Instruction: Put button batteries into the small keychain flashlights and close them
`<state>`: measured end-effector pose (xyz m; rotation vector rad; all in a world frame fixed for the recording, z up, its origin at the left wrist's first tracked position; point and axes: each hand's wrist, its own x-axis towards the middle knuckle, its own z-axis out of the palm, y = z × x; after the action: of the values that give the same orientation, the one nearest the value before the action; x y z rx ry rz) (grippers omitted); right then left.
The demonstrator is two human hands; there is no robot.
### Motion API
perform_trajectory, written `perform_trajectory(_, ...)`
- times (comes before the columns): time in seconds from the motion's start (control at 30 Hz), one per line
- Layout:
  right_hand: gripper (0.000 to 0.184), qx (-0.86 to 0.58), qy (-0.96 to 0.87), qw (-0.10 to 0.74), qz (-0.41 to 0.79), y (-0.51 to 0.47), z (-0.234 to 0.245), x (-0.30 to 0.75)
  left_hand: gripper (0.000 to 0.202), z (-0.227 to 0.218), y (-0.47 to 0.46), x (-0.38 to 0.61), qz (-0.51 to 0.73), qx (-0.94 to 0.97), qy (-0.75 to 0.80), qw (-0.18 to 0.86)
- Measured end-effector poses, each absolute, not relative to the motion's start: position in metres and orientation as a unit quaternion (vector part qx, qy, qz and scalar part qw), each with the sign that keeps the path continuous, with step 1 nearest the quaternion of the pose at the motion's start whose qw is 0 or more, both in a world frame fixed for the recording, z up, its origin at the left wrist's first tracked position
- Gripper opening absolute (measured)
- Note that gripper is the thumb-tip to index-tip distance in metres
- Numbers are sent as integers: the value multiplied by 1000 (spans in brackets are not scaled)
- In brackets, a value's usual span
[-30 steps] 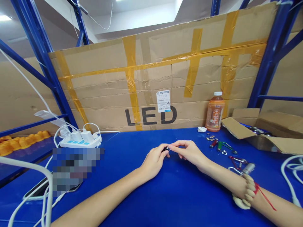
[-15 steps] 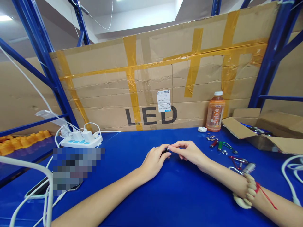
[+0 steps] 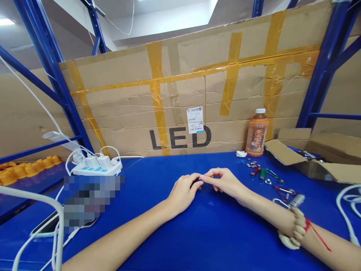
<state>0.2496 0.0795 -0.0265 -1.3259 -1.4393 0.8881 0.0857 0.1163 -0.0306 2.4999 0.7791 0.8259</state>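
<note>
Both hands meet at the middle of the blue table (image 3: 197, 233). My left hand (image 3: 183, 192) is curled round a small black cylindrical object (image 3: 196, 181), only its end showing. My right hand (image 3: 225, 182) pinches at the tip of that same object with thumb and forefinger. A bead bracelet and red string sit on my right wrist. To the right lie small keychain lights (image 3: 261, 173) in red and green, with several button cells (image 3: 251, 164) beside them.
A taped cardboard wall marked LED (image 3: 180, 137) closes the back. An orange drink bottle (image 3: 256, 132) stands back right, next to an open cardboard box (image 3: 316, 158). A white power strip (image 3: 96, 169) with chargers and white cables sits at left; orange parts (image 3: 25, 169) lie far left.
Hardly anything differs; my hands have shifted very slightly at the small black object and stay joined on it.
</note>
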Motion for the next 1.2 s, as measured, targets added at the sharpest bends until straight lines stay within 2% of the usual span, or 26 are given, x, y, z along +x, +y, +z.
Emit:
perform_trajectory(0.43,37,-533,-590,514,322,83,-29,247,22,-31,116,87,306,884,276,221)
perform_trajectory(0.67,32,-511,-643,509,258,83,-27,252,25,-33,116,86,308,869,280,267)
perform_trajectory(0.87,35,-460,-677,483,311,83,-21,257,23,-29,113,86,301,881,243,272)
perform_trajectory(1.2,38,-462,-660,483,342,86,-24,260,21,-28,114,86,274,894,228,273)
